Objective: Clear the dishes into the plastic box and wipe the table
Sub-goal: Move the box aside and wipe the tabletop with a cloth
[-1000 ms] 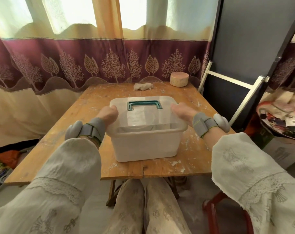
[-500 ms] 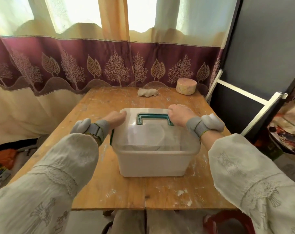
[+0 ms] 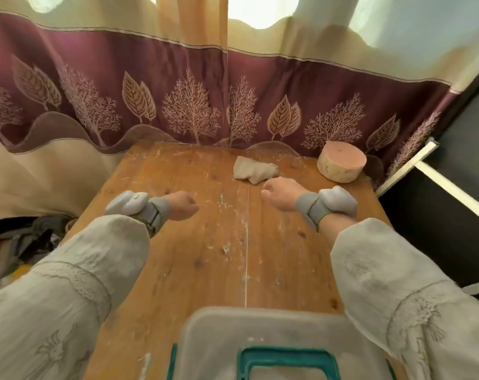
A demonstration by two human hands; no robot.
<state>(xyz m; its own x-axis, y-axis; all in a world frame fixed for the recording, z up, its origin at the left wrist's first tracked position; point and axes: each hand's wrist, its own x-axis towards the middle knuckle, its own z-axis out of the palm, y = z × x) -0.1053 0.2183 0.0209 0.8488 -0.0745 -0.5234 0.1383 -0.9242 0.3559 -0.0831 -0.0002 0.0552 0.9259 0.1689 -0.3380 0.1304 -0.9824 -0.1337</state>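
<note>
The translucent plastic box (image 3: 274, 330) stands at the near edge of the wooden table (image 3: 205, 256), lid on, its teal handle (image 3: 287, 357) lying flat. A crumpled beige cloth (image 3: 255, 170) lies at the far middle of the table. My right hand (image 3: 281, 194) hovers just short of the cloth, fingers loosely curled downward, holding nothing. My left hand (image 3: 182, 205) hangs over the table's left middle, fingers also loosely curled and empty. Neither hand touches the box. No dishes show on the tabletop.
A round pinkish-topped block (image 3: 341, 164) sits at the far right corner. A patterned curtain (image 3: 178, 105) hangs close behind the table. A black panel with a white frame (image 3: 466, 174) stands to the right. Clutter lies on the floor at left (image 3: 13, 248).
Both hands have let go of the box and moved forward over the table, the right one toward the cloth. The view has shifted forward, so the box now sits at the bottom edge.
</note>
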